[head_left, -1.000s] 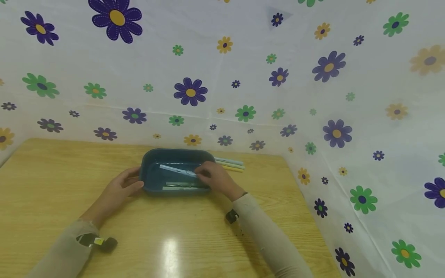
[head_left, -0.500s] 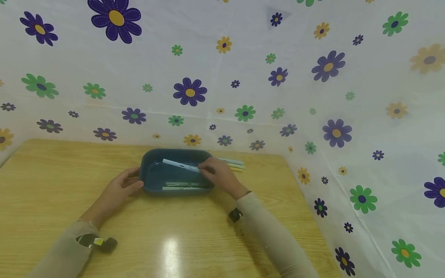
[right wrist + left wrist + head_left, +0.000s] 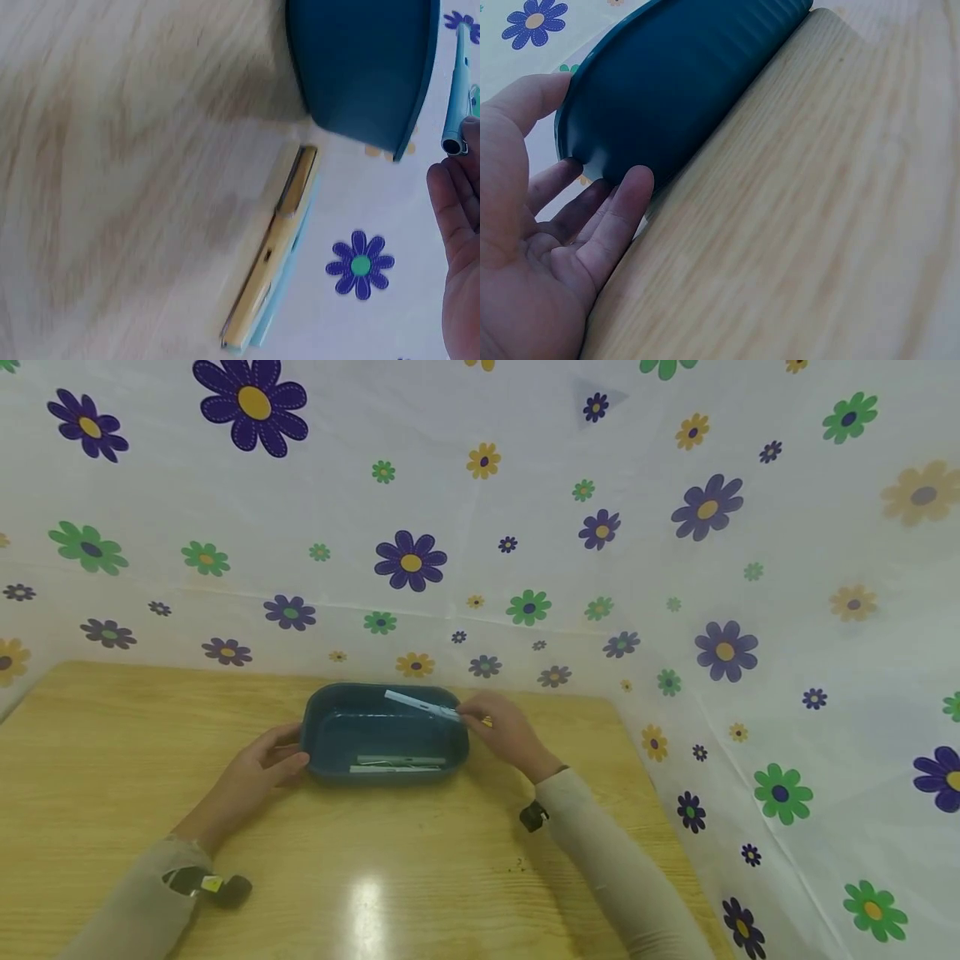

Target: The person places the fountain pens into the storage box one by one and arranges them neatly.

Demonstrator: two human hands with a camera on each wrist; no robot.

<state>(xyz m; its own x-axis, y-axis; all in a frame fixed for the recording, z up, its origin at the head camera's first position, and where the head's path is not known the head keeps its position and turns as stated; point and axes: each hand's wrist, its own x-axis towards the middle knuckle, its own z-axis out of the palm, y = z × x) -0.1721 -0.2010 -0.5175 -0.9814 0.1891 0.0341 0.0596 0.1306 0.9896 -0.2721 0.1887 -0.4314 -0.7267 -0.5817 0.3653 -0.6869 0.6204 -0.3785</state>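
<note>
A dark blue plastic bin [image 3: 386,777] lies on the wooden table. My left hand [image 3: 258,768] touches its left end from outside, fingertips and thumb against the wall, as the left wrist view [image 3: 577,232] also shows. Over the bin's right rim, my right hand [image 3: 510,735] pinches a light blue pen [image 3: 420,704] by one end; the pen slants up to the left. In the right wrist view that light blue pen [image 3: 459,90] sits at the fingertips. Two pale pens [image 3: 397,764] lie inside along the near wall.
Right of the bin, a yellow pen [image 3: 274,255] lies on the table beside a light blue pen [image 3: 281,289]; in the head view my right hand mostly hides them. A white flowered cloth [image 3: 337,510] hangs behind and along the right of the table [image 3: 420,868].
My right hand has lifted the light blue pen from inside the bin and moved right, over the rim. The left hand and the bin have stayed in place.
</note>
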